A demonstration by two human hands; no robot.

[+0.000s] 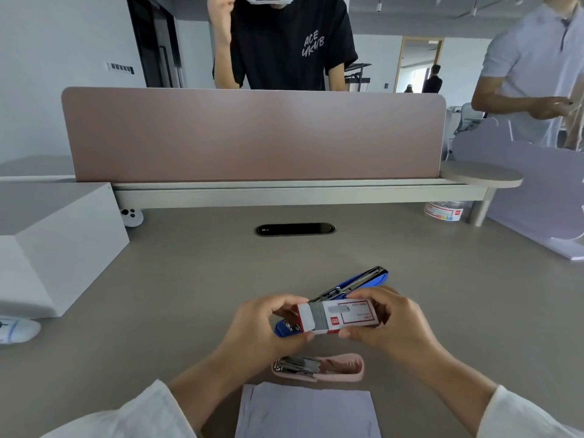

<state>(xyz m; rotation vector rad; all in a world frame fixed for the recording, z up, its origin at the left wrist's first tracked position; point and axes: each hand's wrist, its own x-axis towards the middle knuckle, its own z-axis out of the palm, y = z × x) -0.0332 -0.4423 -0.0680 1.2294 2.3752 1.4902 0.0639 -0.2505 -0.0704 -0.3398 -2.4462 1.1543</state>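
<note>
Above the stapler (361, 280): left hand (261, 327), right hand (393, 324), curled round staple box (345, 317)

- We see a grey-beige desk (189, 279) with a dark oval cable slot (295, 229) set in it.
- Behind it stands a dusty-pink partition (252, 134) on a pale rail, with a round shelf (482, 173) at its right end.
- A lavender panel (537, 191) stands on our right side.
- White walls (47, 58) and a bright, wood-framed doorway (417, 64) lie beyond the partition.
</note>
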